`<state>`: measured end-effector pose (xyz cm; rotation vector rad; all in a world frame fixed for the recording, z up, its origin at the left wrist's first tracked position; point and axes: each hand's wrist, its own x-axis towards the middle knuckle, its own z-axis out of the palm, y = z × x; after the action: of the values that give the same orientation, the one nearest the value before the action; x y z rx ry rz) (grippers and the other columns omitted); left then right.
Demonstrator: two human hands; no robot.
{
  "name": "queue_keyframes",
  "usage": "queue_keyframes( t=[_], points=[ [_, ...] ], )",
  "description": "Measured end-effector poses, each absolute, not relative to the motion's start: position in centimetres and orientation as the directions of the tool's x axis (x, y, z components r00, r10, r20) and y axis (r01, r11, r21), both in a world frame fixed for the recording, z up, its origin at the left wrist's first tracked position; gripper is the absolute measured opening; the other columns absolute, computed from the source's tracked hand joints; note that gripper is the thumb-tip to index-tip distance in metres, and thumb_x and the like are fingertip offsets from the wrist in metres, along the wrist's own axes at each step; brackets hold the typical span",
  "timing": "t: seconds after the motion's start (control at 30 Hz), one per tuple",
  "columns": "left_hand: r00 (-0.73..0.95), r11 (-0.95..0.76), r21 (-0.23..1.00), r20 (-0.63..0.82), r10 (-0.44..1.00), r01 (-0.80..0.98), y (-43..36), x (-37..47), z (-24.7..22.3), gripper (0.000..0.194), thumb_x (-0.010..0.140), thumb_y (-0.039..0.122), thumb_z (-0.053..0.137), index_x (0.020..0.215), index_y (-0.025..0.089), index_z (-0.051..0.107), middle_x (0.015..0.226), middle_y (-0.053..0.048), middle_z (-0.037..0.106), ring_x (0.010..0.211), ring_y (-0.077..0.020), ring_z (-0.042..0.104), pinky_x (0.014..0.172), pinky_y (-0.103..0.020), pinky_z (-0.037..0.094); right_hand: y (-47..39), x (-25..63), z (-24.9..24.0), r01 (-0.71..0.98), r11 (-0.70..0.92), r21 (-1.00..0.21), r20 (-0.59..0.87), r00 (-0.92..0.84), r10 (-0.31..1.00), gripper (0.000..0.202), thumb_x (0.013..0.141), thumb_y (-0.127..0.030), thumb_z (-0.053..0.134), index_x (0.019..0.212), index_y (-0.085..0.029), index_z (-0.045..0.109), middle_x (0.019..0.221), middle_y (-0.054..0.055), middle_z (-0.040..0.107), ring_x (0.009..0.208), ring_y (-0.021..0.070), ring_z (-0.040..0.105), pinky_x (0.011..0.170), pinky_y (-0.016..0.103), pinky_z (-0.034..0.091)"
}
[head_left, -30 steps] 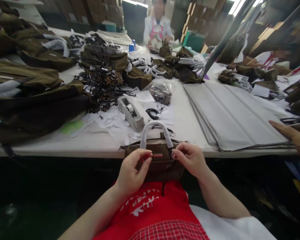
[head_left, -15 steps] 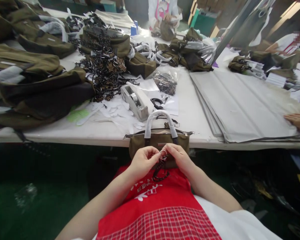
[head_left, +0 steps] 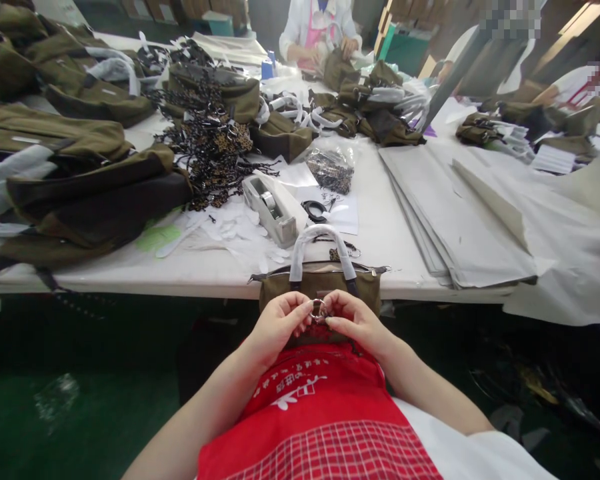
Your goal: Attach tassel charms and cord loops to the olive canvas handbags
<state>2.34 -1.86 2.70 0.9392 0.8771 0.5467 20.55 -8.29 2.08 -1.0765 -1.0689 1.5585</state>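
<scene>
Just beyond the red apron (head_left: pixel 300 393), the left hand (head_left: pixel 279 321) and right hand (head_left: pixel 359 321) are close together, each pinching a metal ring (head_left: pixel 319 301) from its own side — it lies between them, neither hand clearly nearer. Directly behind is the brown handbag (head_left: pixel 323 277), its long axis running left to right, at the edge of the counter (head_left: pixel 373 207). Farther — slightly left — stands a tape dispenser (head_left: pixel 271 212).

- A white table (head_left: pixel 373 233) reaches well back into the room.
- The floor (head_left: pixel 125 373) below is dark green, with crumpled clear plastic (head_left: pixel 57 400) on it.
- A grey pole (head_left: pixel 470 72) slants up at the right.
- Farther back, blurred: a green block (head_left: pixel 405 48) and brown boxes (head_left: pixel 155 9), perhaps cardboard.
</scene>
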Motion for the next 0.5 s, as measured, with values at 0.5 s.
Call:
queue_keyframes(
  t=[0.5],
  points=[
    [0.58,0.444,0.892,-0.321,0.749,-0.08,-2.2,2.28,3.01,0.039,0.072,0.05,0.077,0.084,0.013,0.07,0.064,-0.001,0.064,0.052,-0.0077,0.05,0.05,-0.02,0.038,-8.1,19.92,1.53,-0.33,-0.253,-0.909,-0.282,0.043,0.958,0.03,0.074,-0.044,0.08,0.079,-0.017,0.069,0.073,0.001,0.068,0.06,0.0104,0.057,0.056,0.022,0.048]
  ],
)
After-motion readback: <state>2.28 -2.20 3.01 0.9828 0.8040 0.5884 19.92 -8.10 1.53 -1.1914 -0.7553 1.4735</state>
